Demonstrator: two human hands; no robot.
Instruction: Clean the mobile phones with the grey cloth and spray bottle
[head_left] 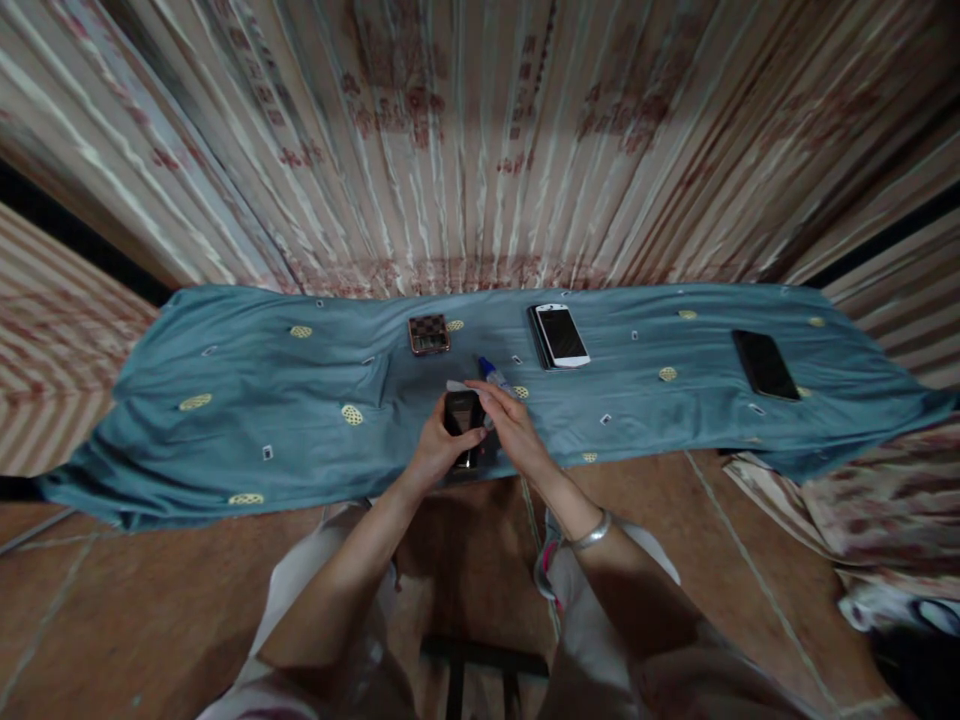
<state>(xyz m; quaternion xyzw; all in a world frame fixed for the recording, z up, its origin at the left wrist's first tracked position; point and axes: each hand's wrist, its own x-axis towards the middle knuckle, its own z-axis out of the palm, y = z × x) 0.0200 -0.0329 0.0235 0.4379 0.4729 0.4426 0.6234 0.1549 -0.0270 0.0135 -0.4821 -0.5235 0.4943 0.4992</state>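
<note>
phone held over blue cloth, both hands engaged

1. layout, l to r. a blue cloth [247, 400] w/ yellow oval prints covers a low table in front of striped curtains [480, 130]. far l of the cloth carries no devices, only wrinkles and print.

2. small checkered device [429, 334] lies flat just l of centre, near the back edge, apart from the hands. prob. parked there to keep the near edge free as working space.

3. left hand [435, 450] grips a dark phone [463, 418] from the l side, thumb wrapped over the front, fingers behind; grip is closed on the body. phone stands roughly upright, screen toward the wearer, just above the near part of the cloth at centre. upright hold looks chosen so the face is visible to the head cam and reachable.

4. right hand [514, 425] is pinched at the phone's top r corner; fingertips hold a small pale item, maybe a wipe or tab, too small to id. a blue-tipped pen or bottle [491, 372] lies on the cloth touching or just behind the fingers; cannot tell which. a metal bangle [592, 533] sits on that wrist.

5. white phone [562, 335] rests face up on a dark phone under it, r of centre, well apart from the hands.

6. black phone [765, 364] lies alone far r, face up.

7. spacing betw. units suggests separate handling, one at a time.
</note>
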